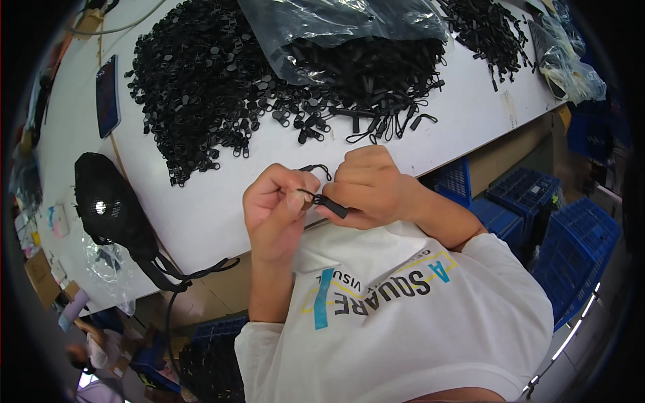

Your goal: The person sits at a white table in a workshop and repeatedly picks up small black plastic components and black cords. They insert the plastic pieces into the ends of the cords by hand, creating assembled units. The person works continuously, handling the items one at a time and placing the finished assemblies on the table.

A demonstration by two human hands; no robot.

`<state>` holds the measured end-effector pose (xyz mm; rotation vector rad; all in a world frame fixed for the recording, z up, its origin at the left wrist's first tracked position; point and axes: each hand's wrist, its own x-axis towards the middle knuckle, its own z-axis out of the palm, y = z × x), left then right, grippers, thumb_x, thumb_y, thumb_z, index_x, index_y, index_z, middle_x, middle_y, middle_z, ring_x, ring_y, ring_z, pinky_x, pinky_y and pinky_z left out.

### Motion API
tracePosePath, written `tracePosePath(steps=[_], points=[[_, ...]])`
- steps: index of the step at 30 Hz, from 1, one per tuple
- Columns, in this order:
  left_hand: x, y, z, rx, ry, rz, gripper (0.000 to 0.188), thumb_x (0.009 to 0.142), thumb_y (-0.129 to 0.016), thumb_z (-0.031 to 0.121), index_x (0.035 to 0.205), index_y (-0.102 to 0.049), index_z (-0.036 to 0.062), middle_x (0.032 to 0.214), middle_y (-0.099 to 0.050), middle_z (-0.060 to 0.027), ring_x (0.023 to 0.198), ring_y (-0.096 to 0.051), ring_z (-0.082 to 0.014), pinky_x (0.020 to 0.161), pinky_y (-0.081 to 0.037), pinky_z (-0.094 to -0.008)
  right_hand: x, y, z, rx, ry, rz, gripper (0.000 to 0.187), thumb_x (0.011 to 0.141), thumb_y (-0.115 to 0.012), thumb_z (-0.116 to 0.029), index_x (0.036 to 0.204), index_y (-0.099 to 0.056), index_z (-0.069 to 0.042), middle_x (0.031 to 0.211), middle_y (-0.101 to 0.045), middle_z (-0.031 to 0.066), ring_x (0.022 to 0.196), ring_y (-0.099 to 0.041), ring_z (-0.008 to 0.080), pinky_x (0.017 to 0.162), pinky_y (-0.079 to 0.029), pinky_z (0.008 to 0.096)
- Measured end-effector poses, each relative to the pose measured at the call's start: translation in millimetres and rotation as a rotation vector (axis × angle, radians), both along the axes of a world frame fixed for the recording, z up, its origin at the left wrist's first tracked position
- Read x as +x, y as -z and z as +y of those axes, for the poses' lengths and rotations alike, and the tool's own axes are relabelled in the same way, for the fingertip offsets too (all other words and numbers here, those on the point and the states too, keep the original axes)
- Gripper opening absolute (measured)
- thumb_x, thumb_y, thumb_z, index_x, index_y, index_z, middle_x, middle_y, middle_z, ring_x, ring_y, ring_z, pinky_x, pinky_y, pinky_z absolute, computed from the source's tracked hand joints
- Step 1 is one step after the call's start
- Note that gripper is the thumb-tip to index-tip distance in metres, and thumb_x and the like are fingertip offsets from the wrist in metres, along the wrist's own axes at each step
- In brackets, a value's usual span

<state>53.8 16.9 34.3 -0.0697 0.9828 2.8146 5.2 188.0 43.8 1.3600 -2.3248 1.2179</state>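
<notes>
Just off the near edge of the table, my left hand (275,205) pinches the thin black cord of a zipper pull. My right hand (366,188) is closed on the same pull, and the pull's dark molded end (334,206) sticks out below its fingers. A black cord loop (324,168) rises between the two hands. Whatever else the left fingertips grip is hidden. Beyond the hands lies a big heap of black zipper sliders (195,87). To its right, more black cord pulls (376,74) spill from a clear plastic bag (269,33).
On the white table (463,127) are a phone (107,96) at the left and another pile of cord pulls (487,33) at the far right. A black cloth-wrapped object (111,201) with cords is at the left edge. Blue crates (571,255) stand right. Another person (101,346) is lower left.
</notes>
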Motion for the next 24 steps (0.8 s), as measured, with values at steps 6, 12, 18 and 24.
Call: tracePosePath(steps=[6, 12, 18, 24], points=[[-1.3, -0.2, 10.5, -0.204, -0.104, -0.021, 0.015, 0.077, -0.065, -0.002, 0.088, -0.055, -0.0019, 0.072, -0.052, -0.0043, 0.062, -0.042, -0.0084, 0.064, -0.036, -0.0211, 5.2, -1.3, -3.6, 0.270, 0.096, -0.026, 0.025, 0.060, -0.075, -0.020, 0.067, -0.052, -0.009, 0.058, -0.046, 0.0016, 0.046, -0.049, 0.0176, 0.043, -0.036, 0.0301], [0.0, 4.4, 11.4, -0.793, -0.239, 0.343, 0.020, 0.066, -0.071, -0.012, 0.080, -0.060, -0.0018, 0.047, -0.036, 0.0028, 0.054, -0.035, -0.0096, 0.057, -0.031, -0.0272, 5.4, -9.3, -4.3, 0.280, 0.137, -0.164, 0.023, 0.058, -0.072, -0.017, 0.064, -0.052, -0.008, 0.056, -0.049, 0.0032, 0.046, -0.052, 0.0203, 0.043, -0.038, 0.0321], [-6.4, 15.5, 17.0, -0.795, -0.634, 0.352, 0.020, 0.066, -0.071, -0.012, 0.078, -0.060, -0.0011, 0.055, -0.043, -0.0008, 0.053, -0.037, -0.0139, 0.056, -0.033, -0.0294, 5.2, -11.1, -6.6, 0.096, 0.072, -0.343, 0.020, 0.068, -0.069, -0.009, 0.061, -0.051, -0.006, 0.050, -0.044, 0.0042, 0.041, -0.047, 0.0213, 0.040, -0.036, 0.0318], [-25.5, -1.6, -5.8, -1.252, -0.458, 0.851, 0.014, 0.065, -0.069, -0.006, 0.074, -0.059, -0.0012, 0.061, -0.049, -0.0074, 0.054, -0.047, -0.0225, 0.053, -0.037, -0.0337, 3.2, -8.3, -0.9, -0.049, 0.022, -0.531, 0.014, 0.071, -0.068, -0.007, 0.066, -0.056, -0.004, 0.050, -0.043, 0.0037, 0.040, -0.045, 0.0205, 0.040, -0.035, 0.0304]])
